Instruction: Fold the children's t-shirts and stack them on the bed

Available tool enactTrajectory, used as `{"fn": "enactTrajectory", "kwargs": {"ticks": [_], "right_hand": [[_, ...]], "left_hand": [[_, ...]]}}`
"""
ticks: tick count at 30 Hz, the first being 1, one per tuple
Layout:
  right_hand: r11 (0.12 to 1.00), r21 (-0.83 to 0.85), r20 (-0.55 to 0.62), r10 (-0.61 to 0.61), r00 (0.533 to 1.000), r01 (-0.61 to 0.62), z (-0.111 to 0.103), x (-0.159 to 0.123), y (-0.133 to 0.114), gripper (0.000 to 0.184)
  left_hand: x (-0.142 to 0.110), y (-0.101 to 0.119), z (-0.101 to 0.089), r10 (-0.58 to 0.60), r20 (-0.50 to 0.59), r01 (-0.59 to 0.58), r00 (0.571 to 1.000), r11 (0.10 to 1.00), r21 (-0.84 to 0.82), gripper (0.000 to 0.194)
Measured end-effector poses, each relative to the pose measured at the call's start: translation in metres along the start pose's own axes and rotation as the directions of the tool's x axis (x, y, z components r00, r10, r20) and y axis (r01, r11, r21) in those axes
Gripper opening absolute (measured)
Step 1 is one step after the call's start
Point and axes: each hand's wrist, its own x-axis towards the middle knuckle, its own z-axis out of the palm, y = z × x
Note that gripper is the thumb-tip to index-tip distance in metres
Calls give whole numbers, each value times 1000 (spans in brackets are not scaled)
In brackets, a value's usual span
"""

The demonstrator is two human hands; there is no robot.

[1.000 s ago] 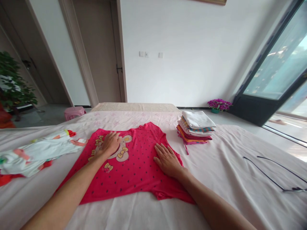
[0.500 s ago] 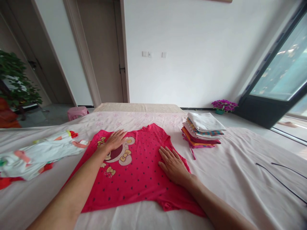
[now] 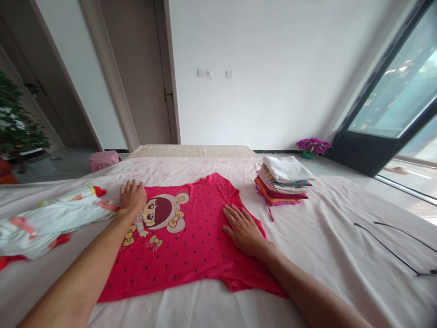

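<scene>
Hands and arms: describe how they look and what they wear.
The left hand and right hand are human, without gloves; no rings or watches show. The left forearm and right forearm show no sleeves, cables or markings.

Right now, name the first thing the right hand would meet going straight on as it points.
The right hand would likely first slide over more of the red polka-dot shirt it appears to rest on; beyond the shirt's far edge comes the pale floral sheet.
</scene>
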Motion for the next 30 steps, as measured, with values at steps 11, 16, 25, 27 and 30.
{"fn": "enactTrajectory", "kwargs": {"ticks": [11, 16, 25, 27, 30], "right_hand": [[999, 38, -16, 9, 1000, -8, 1, -1, -1, 61], [997, 72, -26, -5, 1000, 7, 4, -1, 3, 61], [990, 58, 34, -134, 990, 132, -3, -20, 20, 58], [990, 59, 22, -128, 992, 126, -6, -33, 28, 57], [997, 59, -31, -51, 998, 53, -8, -49, 37, 56]], "left_hand": [[-82, 12, -16, 235, 194, -243, 952, 970, 18, 58], [-117, -8, -35, 198, 260, -215, 945, 976, 41, 62], [-159, -19, -70, 147, 335, -174, 931, 983, 50, 62], [-165, -22, -74, 145, 346, -173, 927, 983, 52, 62], [-171, -27, -77, 155, 363, -182, 919, 982, 42, 63]]}}
